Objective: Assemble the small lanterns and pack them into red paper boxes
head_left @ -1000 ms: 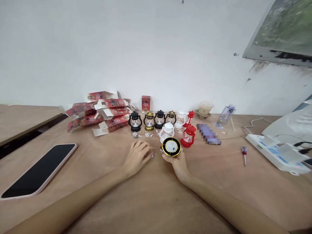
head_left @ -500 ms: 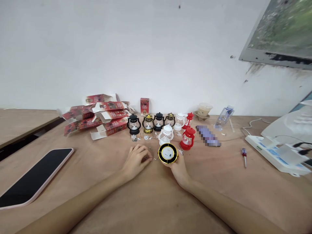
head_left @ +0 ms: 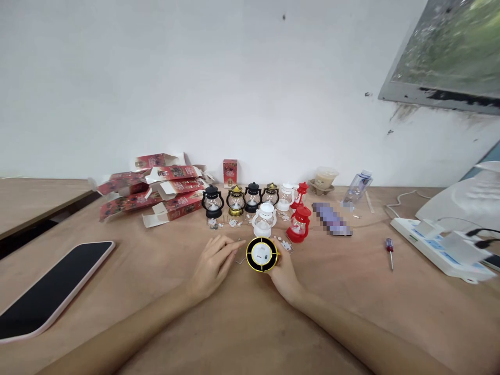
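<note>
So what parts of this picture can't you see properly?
Head view, the only one:
- A purple thing right of the red lantern is blurred out.
- The rest of the lantern behind its round base is hidden by that base and the right hand.
- A thin wire by the left hand fingers is too small to tell if it is gripped.
- The phone is cut off by the left edge.

We are viewing a matt wooden table (head_left: 242, 323), glossy plastic lanterns (head_left: 299, 224), printed cardboard boxes (head_left: 172, 200) and a glossy phone (head_left: 50, 284).
</note>
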`<action>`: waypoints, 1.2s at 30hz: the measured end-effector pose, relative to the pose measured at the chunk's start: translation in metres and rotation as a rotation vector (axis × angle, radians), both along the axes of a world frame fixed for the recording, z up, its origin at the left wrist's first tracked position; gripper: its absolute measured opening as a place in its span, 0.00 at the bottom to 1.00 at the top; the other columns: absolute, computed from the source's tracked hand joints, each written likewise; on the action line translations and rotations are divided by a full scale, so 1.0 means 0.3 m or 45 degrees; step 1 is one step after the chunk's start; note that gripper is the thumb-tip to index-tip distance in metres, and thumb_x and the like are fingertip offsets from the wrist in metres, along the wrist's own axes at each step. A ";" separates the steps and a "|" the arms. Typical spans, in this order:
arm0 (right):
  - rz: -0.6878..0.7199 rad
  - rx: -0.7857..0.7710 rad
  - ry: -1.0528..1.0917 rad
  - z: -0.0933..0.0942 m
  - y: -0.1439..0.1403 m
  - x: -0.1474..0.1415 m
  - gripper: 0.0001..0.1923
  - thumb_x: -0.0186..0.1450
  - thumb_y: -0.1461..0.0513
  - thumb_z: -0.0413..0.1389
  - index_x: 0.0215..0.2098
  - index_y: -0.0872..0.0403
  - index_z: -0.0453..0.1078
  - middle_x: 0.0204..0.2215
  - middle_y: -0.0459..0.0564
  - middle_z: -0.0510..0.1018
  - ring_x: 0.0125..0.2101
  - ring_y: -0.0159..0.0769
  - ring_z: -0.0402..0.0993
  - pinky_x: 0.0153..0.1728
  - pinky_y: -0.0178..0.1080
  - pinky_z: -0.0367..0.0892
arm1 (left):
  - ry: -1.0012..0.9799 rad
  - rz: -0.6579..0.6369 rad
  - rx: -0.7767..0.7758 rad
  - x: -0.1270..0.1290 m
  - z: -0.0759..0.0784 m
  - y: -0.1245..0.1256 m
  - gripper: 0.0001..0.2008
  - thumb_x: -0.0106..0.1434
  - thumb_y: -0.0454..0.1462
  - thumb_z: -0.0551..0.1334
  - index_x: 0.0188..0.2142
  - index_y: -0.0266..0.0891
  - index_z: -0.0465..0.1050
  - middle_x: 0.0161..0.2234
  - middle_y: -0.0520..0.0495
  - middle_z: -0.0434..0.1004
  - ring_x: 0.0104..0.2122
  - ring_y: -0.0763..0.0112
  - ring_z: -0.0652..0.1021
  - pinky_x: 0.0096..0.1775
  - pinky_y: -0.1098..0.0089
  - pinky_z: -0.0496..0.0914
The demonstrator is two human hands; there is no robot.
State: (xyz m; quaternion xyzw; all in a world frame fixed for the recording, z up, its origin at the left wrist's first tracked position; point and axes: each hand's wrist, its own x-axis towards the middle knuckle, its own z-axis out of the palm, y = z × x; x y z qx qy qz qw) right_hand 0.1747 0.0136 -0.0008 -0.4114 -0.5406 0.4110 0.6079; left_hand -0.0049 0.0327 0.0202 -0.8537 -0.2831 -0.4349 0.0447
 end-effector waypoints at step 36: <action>0.087 0.006 -0.069 -0.005 -0.008 0.003 0.11 0.48 0.68 0.55 0.31 0.52 0.64 0.27 0.42 0.72 0.28 0.32 0.65 0.30 0.33 0.60 | -0.090 -0.069 0.126 0.035 0.131 -0.109 0.10 0.67 0.34 0.55 0.36 0.45 0.76 0.31 0.52 0.80 0.31 0.71 0.69 0.35 0.64 0.53</action>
